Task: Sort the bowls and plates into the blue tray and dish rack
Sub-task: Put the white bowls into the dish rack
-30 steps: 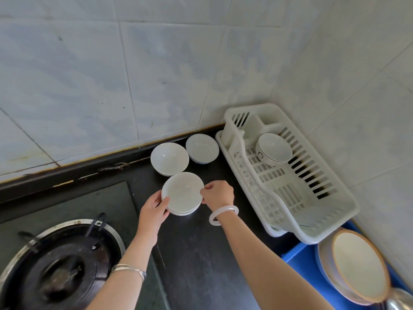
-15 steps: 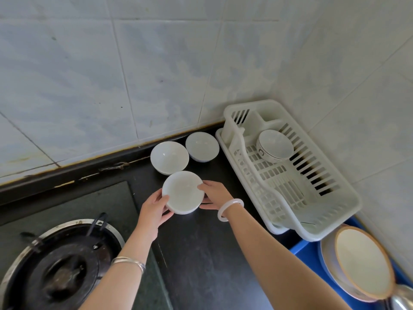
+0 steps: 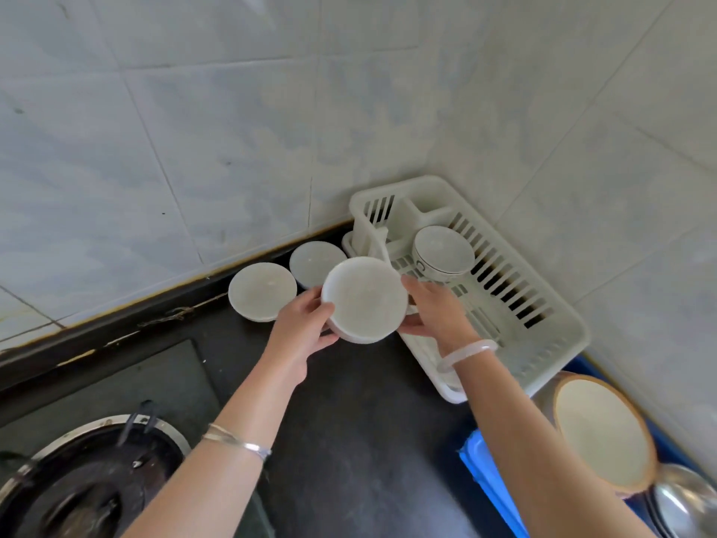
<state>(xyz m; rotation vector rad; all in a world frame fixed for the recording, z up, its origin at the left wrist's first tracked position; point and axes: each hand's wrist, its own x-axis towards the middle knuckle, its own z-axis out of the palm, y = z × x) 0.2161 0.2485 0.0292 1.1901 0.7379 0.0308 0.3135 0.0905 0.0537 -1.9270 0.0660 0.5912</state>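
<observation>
White bowl (image 3: 364, 299) held off the counter (image 3: 349, 421) at the dish rack (image 3: 558, 343) wall, left hand (image 3: 300, 335) and right hand (image 3: 436, 308) fingers curled round its rim; best lifted clear of the wall, then lowered beside the racked bowl (image 3: 444, 252).

Pale tiled walls (image 3: 240, 122) meeting at corner, dark counter (image 3: 361, 440), gas burner (image 3: 85, 487)
</observation>
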